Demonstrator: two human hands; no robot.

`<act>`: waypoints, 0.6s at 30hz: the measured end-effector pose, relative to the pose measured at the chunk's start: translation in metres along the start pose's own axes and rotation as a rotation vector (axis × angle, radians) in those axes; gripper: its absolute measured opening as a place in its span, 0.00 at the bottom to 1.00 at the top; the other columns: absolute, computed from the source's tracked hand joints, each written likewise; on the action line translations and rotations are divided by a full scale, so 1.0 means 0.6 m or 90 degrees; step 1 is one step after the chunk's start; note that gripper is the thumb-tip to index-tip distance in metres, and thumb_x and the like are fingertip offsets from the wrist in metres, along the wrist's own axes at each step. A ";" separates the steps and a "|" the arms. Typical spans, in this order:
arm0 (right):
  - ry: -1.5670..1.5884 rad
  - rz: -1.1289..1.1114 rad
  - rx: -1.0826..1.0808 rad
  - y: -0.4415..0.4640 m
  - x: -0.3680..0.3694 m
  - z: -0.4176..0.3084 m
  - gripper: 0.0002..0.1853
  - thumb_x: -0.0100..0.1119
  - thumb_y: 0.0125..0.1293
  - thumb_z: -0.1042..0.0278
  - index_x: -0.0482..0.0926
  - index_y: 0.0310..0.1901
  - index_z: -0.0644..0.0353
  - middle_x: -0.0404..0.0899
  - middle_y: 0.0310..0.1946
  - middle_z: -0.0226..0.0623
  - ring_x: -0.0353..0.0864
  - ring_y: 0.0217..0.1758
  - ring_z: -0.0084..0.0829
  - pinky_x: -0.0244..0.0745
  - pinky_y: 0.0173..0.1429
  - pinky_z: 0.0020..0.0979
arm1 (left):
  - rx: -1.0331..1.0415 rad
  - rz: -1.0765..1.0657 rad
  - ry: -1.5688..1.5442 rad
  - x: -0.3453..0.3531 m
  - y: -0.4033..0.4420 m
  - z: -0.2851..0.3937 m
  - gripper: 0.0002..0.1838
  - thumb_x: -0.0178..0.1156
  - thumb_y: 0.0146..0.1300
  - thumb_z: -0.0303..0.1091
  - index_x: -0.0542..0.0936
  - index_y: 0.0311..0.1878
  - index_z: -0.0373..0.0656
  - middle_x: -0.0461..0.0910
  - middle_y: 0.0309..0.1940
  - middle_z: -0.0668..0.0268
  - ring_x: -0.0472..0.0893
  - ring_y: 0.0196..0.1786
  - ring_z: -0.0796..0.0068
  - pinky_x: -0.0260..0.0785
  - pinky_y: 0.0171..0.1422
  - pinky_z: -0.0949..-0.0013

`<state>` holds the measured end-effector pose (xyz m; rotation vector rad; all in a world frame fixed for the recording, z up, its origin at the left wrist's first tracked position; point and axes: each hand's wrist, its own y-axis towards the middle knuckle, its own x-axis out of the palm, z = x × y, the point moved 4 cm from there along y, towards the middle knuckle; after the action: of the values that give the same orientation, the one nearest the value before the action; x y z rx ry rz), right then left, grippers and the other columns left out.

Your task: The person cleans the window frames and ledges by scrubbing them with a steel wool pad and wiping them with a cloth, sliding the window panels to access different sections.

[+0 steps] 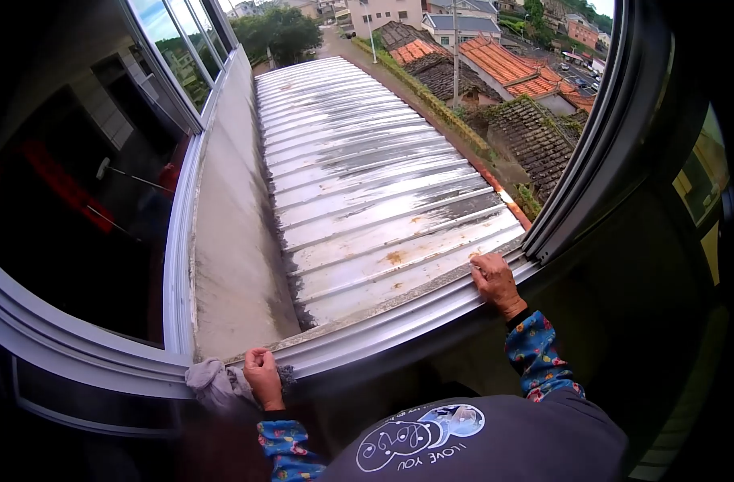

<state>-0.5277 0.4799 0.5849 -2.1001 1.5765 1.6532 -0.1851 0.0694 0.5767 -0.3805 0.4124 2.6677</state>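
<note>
My left hand is at the left end of the silver window track, fingers curled closed. A crumpled grey cloth lies against its left side, over the frame corner. Something dark and fuzzy shows at its right edge; whether the hand grips it is hidden. Near the right end of the track, my right hand has its fingers bent together over the rough outer sill. What is under those fingertips, if anything, cannot be seen. Both arms wear blue patterned sleeves.
Beyond the sill lies a ribbed metal roof with rust stains, lower than the window. A concrete wall bounds it on the left. Dark window frame uprights stand at the right; a silver frame stands at the left. Tiled houses are farther out.
</note>
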 end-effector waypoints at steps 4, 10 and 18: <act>0.012 0.007 -0.013 0.002 -0.005 -0.012 0.04 0.61 0.58 0.68 0.80 0.33 0.57 0.81 0.32 0.35 0.77 0.42 0.40 0.70 0.50 0.39 | 0.004 0.009 -0.011 -0.006 0.008 -0.024 0.03 0.57 0.62 0.20 0.75 0.35 0.39 0.67 0.19 0.80 0.62 0.21 0.93 0.50 0.24 0.80; 0.065 -0.013 -0.010 0.007 -0.011 -0.020 0.04 0.61 0.59 0.68 0.80 0.32 0.57 0.79 0.29 0.38 0.76 0.40 0.41 0.70 0.48 0.41 | -0.024 0.017 -0.042 -0.016 0.018 -0.045 0.04 0.57 0.61 0.19 0.75 0.35 0.39 0.69 0.20 0.79 0.64 0.21 0.91 0.53 0.24 0.81; 0.067 -0.060 -0.029 0.009 -0.015 -0.030 0.05 0.63 0.59 0.68 0.79 0.34 0.59 0.78 0.30 0.38 0.76 0.41 0.40 0.70 0.47 0.39 | -0.055 0.013 0.004 -0.026 0.017 -0.035 0.04 0.57 0.59 0.18 0.75 0.34 0.38 0.75 0.21 0.74 0.71 0.21 0.88 0.60 0.25 0.82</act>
<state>-0.5182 0.4731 0.6025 -2.2809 1.4540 1.5879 -0.1716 0.0478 0.5648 -0.4120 0.3062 2.7116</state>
